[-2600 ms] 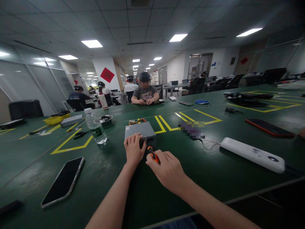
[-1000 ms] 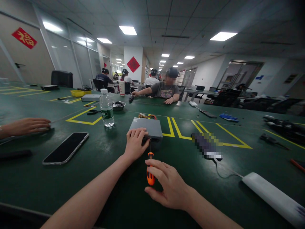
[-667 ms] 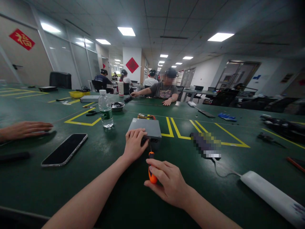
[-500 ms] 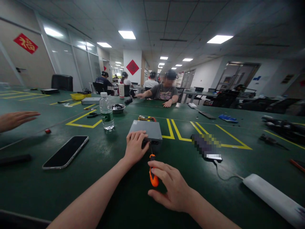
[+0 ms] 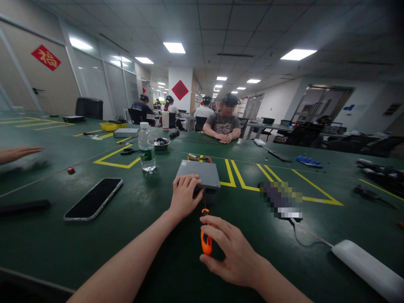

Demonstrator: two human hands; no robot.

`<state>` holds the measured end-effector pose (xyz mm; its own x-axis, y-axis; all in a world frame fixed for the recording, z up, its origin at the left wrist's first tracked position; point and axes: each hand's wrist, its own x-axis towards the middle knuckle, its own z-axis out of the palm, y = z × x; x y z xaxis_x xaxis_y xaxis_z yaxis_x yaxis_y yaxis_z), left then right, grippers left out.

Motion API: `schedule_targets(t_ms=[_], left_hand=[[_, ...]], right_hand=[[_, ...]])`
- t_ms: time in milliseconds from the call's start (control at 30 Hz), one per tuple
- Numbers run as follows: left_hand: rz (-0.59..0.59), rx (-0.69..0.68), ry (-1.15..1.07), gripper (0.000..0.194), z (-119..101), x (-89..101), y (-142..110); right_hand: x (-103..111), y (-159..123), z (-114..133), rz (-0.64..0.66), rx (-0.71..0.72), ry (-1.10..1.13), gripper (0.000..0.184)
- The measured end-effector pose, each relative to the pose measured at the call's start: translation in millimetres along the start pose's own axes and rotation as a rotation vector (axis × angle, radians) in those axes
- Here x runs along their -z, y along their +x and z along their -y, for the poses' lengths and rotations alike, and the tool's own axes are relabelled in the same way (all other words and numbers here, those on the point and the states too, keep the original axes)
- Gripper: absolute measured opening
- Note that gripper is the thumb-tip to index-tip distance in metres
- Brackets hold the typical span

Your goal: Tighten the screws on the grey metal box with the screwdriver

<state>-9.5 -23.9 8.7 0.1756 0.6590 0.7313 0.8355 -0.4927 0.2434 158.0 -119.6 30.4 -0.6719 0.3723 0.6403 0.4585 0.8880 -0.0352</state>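
A grey metal computer power supply sits on the green table in front of me, its bundle of coloured wires at the far side. My left hand grips its near left corner, fingers over the top and thumb at the near face. An orange and black screwdriver points away from me, its shaft reaching that near face beside my thumb. My right hand holds its handle with curled fingers, thumb near the butt end. The screwdriver's tip is too small to make out.
Left of the power supply stand a water bottle and a metal bowl; a phone lies nearer. To the right are a pixelated phone on a cable and a white power strip. Another person's hand reaches in at left.
My view has turned slightly left. My hands keep their places on the power supply and screwdriver. The person across has brought their hands together; the hand at far left has drawn back.
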Motion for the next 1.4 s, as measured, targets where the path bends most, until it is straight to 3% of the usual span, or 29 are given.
schedule_targets(t_ms=[133, 333, 600, 833, 1033, 1233, 1400], left_hand=[[0.002, -0.004, 0.007, 0.018, 0.5, -0.4, -0.3], [0.011, 0.000, 0.002, 0.018, 0.9, -1.0, -1.1], [0.009, -0.003, 0.007, 0.017, 0.6, 0.3, -0.7], [0.005, -0.006, 0.004, 0.018, -0.4, 0.1, -0.5], [-0.002, -0.006, 0.006, 0.017, -0.8, 0.5, -0.5], [0.010, -0.014, 0.014, 0.019, -0.2, 1.5, -0.3], [0.018, -0.004, 0.010, 0.020, 0.0, 1.1, -0.5]], right_hand=[[3.5, 3.6, 3.3, 0.045, 0.048, -0.071, 0.027], [-2.9, -0.9, -2.0, -0.123, 0.058, -0.054, 0.021], [3.1, 4.6, 5.8, 0.108, 0.020, -0.054, 0.031], [-5.9, -1.2, 0.2, -0.089, 0.030, 0.001, 0.022], [-2.1, 6.5, 7.0, 0.099, 0.016, -0.045, 0.030], [-6.3, 1.6, 1.3, -0.084, 0.060, -0.049, 0.020], [-4.9, 1.8, 4.5, 0.023, 0.010, -0.007, 0.026]])
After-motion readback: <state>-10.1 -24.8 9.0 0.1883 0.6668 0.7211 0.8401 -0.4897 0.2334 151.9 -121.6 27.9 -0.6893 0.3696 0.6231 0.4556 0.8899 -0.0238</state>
